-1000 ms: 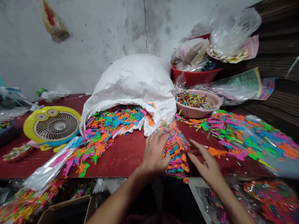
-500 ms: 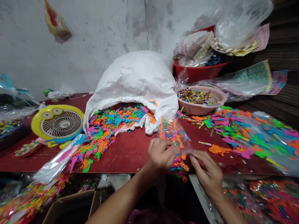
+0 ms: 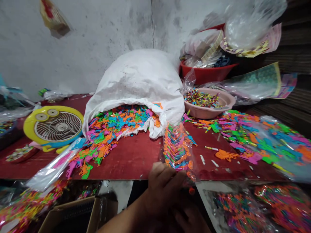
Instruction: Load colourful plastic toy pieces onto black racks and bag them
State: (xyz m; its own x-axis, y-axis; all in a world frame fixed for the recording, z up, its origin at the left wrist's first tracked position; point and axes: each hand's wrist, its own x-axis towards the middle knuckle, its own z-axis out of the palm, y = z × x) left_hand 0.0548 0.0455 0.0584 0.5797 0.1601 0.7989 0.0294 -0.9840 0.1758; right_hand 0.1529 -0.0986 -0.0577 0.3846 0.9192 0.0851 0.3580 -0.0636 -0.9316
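Clear plastic bag (image 3: 176, 137) packed with rows of orange, green, pink and blue toy pieces (image 3: 178, 153) lies at the front edge of the red bench (image 3: 136, 158), before the right side of the white sack (image 3: 143, 77). The left hand (image 3: 162, 181) is at the bag's near end, fingers bent; whether it grips the bag I cannot tell. The right hand (image 3: 188, 215) is below, dark and blurred, so its grasp cannot be made out. Loose pieces (image 3: 103, 142) spill from the sack toward a yellow-and-blue fan (image 3: 62, 127); a pink basin (image 3: 206, 112) of small parts (image 3: 202, 98) stands right of the sack.
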